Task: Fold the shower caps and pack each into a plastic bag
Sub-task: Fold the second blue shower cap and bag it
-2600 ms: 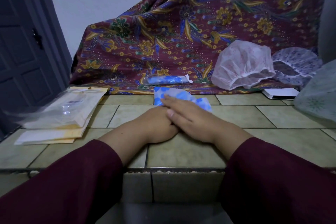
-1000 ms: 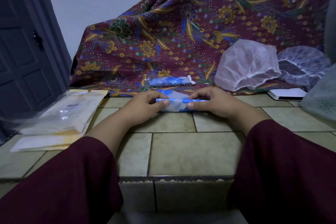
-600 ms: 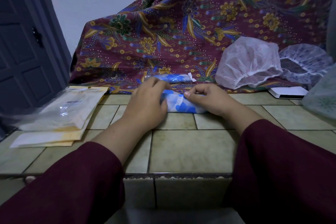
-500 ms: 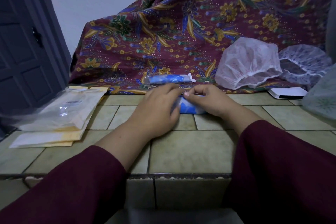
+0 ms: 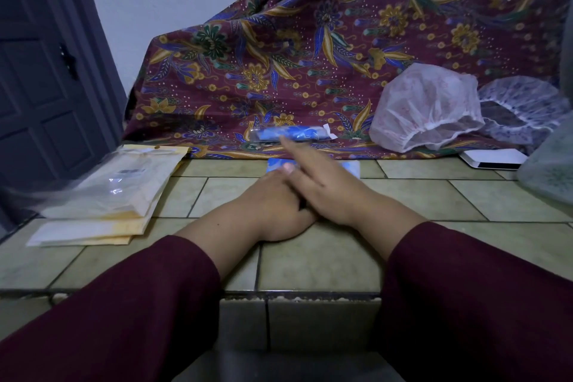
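A folded blue shower cap (image 5: 352,168) lies flat on the tiled ledge, mostly hidden under my hands. Only its left corner and right end show. My left hand (image 5: 266,208) rests on it, its fingers covered by my right hand (image 5: 325,187), which lies flat across it with fingers stretched out. Behind them a rolled blue cap in a clear bag (image 5: 288,133) lies on the patterned cloth. A pink shower cap (image 5: 424,108) and a purple-dotted shower cap (image 5: 524,102) sit unfolded at the back right.
A stack of clear plastic bags on yellow backing (image 5: 114,192) lies at the left of the tiled ledge (image 5: 310,263). A white flat box (image 5: 493,159) and a pale green bundle (image 5: 552,174) sit at the right. A floral cloth (image 5: 310,49) drapes behind. A dark door (image 5: 37,87) stands at left.
My hands drew back from pinching and rolling the blue cap; they now lie stacked, right over left, pressing it flat. The cap looks flatter and wider.
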